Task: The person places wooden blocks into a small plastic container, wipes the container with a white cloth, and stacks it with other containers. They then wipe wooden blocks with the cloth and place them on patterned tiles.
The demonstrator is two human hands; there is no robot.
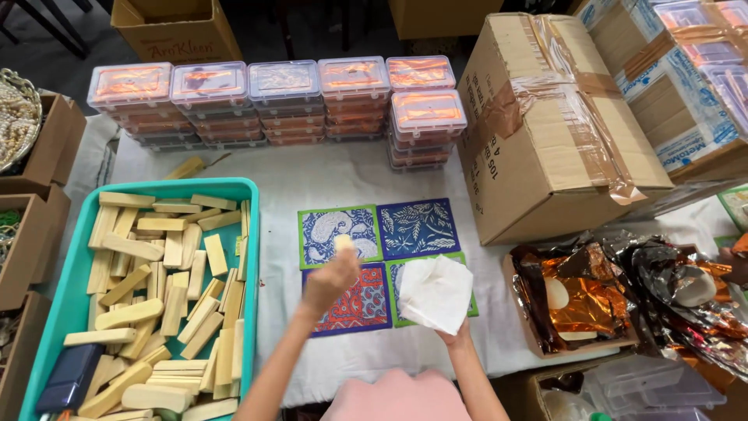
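Both hands work above four patterned square tiles (379, 261). Right hand (454, 337) grips a white, crumpled cloth (435, 292) covering the lower-right tile. Left hand (331, 279) pinches a small cream-coloured piece (343, 242) over the upper-left tile.

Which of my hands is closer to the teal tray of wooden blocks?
Left. Your left hand holds a small pale piece above the patterned tiles, just right of the teal tray. Your right hand holds a white cloth farther right.
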